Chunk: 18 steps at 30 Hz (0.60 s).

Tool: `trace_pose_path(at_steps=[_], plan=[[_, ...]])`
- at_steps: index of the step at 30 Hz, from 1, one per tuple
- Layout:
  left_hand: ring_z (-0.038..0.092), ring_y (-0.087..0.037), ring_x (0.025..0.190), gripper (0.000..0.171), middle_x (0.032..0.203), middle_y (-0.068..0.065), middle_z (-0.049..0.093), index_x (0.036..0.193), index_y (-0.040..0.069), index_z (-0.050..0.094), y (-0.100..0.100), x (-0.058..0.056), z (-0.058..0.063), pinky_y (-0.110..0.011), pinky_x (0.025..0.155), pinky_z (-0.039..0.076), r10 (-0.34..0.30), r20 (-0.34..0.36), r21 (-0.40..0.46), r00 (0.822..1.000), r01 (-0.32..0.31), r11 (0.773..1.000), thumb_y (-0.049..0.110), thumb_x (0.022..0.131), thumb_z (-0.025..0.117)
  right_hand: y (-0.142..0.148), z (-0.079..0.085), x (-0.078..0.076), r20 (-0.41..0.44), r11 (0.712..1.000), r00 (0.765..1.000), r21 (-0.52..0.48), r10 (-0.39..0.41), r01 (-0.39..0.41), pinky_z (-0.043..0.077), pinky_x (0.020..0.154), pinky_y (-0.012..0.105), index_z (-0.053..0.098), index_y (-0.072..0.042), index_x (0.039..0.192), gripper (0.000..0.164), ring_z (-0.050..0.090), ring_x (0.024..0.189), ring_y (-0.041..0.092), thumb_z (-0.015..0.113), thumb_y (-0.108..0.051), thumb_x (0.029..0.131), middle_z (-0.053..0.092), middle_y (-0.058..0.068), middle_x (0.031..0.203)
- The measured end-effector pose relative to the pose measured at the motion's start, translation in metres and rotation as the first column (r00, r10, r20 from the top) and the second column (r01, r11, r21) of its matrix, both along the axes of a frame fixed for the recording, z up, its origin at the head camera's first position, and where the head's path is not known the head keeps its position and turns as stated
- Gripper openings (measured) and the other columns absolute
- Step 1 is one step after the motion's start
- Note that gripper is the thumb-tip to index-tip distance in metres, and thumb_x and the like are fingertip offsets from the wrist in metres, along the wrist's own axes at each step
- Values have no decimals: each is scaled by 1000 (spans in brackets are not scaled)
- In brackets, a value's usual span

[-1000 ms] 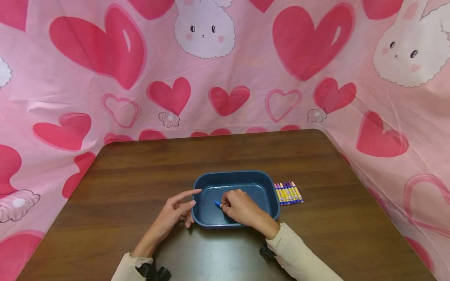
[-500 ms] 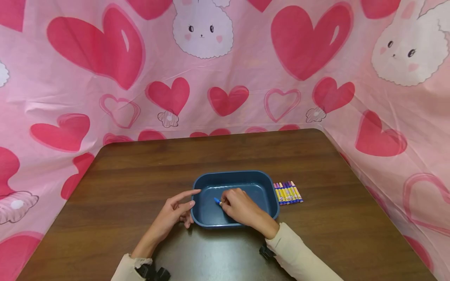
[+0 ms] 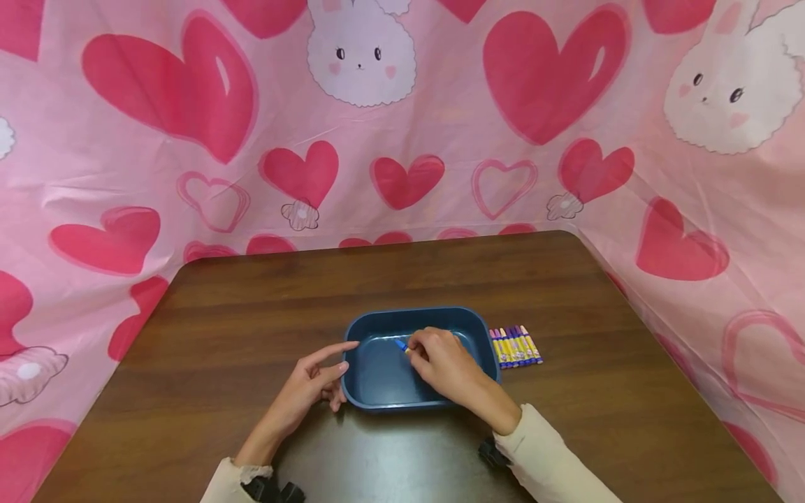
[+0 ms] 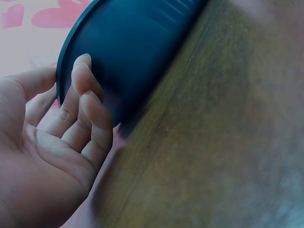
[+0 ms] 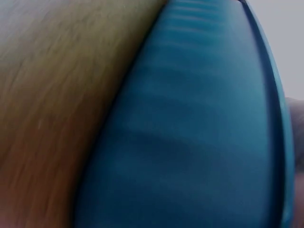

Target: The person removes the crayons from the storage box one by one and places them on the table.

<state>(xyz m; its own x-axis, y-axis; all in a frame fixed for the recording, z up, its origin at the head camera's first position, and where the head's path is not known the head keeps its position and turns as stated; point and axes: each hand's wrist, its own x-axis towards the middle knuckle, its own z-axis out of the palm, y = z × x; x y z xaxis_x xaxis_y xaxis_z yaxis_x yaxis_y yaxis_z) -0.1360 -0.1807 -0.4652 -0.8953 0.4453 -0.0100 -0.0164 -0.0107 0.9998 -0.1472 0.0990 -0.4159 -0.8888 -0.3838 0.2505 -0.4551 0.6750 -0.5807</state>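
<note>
A blue crayon [image 3: 402, 346], its tip pointing up and left, is pinched by my right hand [image 3: 449, 367] over the inside of a dark blue rectangular tub [image 3: 377, 377]. My left hand [image 3: 311, 381] stays at the tub's left side, index finger and thumb touching the rim, the other fingers loosely bent outside it. The left wrist view shows that hand [image 4: 57, 142] against the outer wall of the tub [image 4: 128, 42]. Mostly the tub's outer wall [image 5: 190, 118] fills the blurred right wrist view; the crayon is hidden there.
A row of several crayons [image 3: 517, 347] with yellow wrappers lies just right of the tub. The brown wooden table [image 3: 251, 307] extends around it. Behind and at the sides hangs a pink cloth [image 3: 434, 105] with hearts and rabbits.
My right hand has moved slightly right and away from me, carrying the blue crayon up from lower in the tub. The left hand has kept its place.
</note>
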Motion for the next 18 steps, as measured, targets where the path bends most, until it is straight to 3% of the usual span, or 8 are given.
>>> trace_pose_path(at_steps=[4, 7, 13, 18], plan=[[61, -18, 53, 47, 66, -13, 65, 147, 0, 44, 0, -1, 0, -35, 53, 56, -8, -7, 11, 1000, 8, 1000, 18, 104, 54, 15, 5, 4, -15, 997, 998, -45, -57, 56, 49, 61, 20, 73, -7, 93, 5, 53, 68, 8, 75, -9, 88, 62, -4, 79], [61, -18, 53, 47, 67, -13, 66, 147, 0, 44, -1, -1, 0, -35, 53, 56, -9, -8, 13, 1000, 9, 1000, 18, 104, 53, 30, 8, 5, 22, 987, 995, -122, -98, 100, 52, 63, 21, 73, -7, 92, 6, 56, 69, 8, 75, -10, 88, 64, -5, 79], [61, -18, 53, 47, 67, -13, 66, 147, 1, 44, -1, -1, 0, -35, 54, 57, -3, -9, 3, 1000, 3, 1000, 19, 104, 54, 69, 15, 0, 127, 936, 980, -298, -155, 187, 54, 63, 25, 75, -10, 94, 6, 62, 69, 14, 76, -13, 88, 70, -2, 81], [62, -19, 52, 47, 66, -13, 66, 147, 2, 45, -1, -1, -1, -37, 54, 57, -3, -12, -1, 1000, 3, 1000, 19, 104, 54, 107, 13, -4, 132, 908, 965, -331, -226, 258, 52, 64, 24, 75, -8, 99, 12, 63, 72, 16, 74, -17, 91, 72, 4, 86]])
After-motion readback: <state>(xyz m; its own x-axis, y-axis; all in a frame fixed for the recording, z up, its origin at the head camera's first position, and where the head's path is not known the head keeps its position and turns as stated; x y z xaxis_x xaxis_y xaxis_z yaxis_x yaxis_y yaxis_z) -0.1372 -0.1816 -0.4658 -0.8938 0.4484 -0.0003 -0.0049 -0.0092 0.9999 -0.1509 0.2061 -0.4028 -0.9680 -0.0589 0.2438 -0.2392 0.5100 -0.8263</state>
